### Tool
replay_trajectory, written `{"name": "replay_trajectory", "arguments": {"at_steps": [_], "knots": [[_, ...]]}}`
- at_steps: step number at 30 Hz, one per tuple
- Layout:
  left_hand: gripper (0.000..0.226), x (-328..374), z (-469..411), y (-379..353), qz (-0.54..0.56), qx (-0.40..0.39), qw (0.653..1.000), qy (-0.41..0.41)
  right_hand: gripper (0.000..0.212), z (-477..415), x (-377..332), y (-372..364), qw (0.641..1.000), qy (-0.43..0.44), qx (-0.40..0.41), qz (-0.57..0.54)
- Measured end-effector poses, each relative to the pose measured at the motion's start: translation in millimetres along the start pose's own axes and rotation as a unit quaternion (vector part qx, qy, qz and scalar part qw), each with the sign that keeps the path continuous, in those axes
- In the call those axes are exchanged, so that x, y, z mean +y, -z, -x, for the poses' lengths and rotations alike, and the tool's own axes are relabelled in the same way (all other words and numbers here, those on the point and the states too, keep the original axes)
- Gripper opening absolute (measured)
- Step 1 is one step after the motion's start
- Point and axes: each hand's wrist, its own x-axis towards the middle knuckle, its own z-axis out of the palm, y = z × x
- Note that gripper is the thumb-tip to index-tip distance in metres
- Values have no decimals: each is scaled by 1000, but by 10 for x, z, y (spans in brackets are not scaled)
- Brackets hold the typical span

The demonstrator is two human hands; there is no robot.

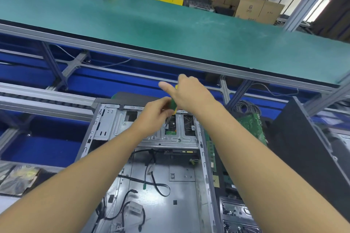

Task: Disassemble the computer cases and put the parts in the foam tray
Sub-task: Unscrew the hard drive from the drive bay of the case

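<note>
In the open computer case [170,195], the screwdriver [173,105] slants steeply down onto the drive cage [151,138], with the right hand [189,94] fingers wrapped around its handle top and the left hand [153,113], nearer the cage, pinching lower fingers around it.

Bright and evenly lit from above, with blown-out white glare in the top right corner. Only soft, faint shadows, darkest under the green worktop [170,24]. Strong wide-angle bending of the straight metal rail [132,50] toward the edges. Slightly soft overall, blurriest at the far cardboard boxes [259,8].
</note>
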Motion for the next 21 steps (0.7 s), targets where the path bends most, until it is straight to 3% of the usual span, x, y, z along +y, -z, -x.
{"name": "replay_trajectory", "arguments": {"at_steps": [2,4,9,11,14,16,18,20,21], "knots": [[17,3,23,-74,-16,0,1000,-18,51,18,-57,-49,992,-23,57,111],[17,9,46,-118,-14,12,1000,-19,37,5,-99,-45,987,29,56,150],[32,94,33,3,24,26,999,17,13,-19,-54,48,975,214,-33,46],[29,90,26,144,50,-23,998,36,25,8,1,79,971,228,-76,-4],[30,105,55,211,80,-72,994,31,42,26,50,127,970,206,-120,-48],[20,90,66,158,45,-49,997,30,37,49,25,125,971,189,-134,-52],[10,92,44,71,23,-7,999,47,40,66,-7,100,986,138,-91,6],[22,115,13,-1,-10,40,996,80,63,77,-75,67,995,50,-22,84],[31,133,7,-29,-19,57,994,87,62,72,-114,47,994,13,5,108]]}}
